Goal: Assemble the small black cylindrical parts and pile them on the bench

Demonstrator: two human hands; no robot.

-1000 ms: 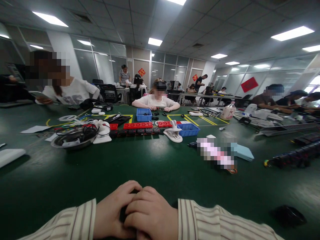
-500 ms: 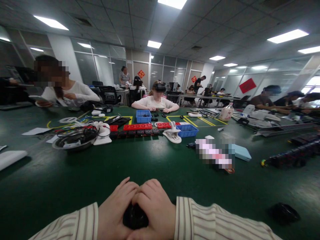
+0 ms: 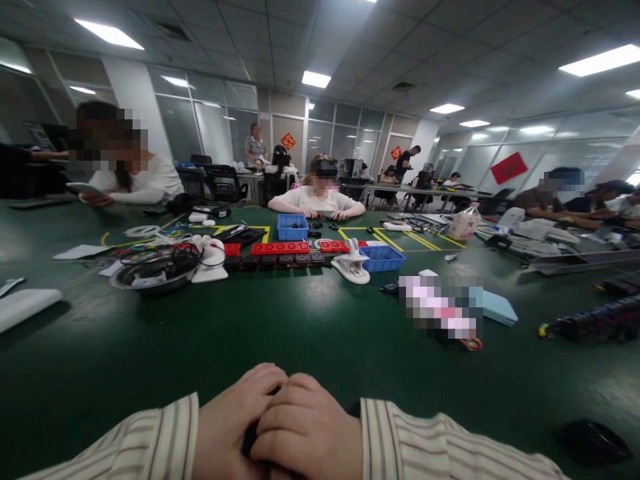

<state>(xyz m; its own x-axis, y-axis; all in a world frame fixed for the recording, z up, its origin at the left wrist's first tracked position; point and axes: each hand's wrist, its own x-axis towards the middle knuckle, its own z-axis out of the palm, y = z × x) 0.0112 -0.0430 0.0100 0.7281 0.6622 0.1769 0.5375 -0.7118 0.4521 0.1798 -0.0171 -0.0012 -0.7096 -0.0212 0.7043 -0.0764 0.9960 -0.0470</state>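
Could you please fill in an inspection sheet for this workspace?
Surface: green table, yellow lines on its far part; spills: nothing seen
Work item: dark object, mostly hidden between the hands, cannot be identified
Clutter: metal bowl, red strips, white clip, two blue bins, bottle; black item at near right, unclear
Hands: left hand and right hand together around the dark object
Cables: black cables heaped in the bowl, white coil beyond it
Surroundings: person opposite, others seated around; person standing at back
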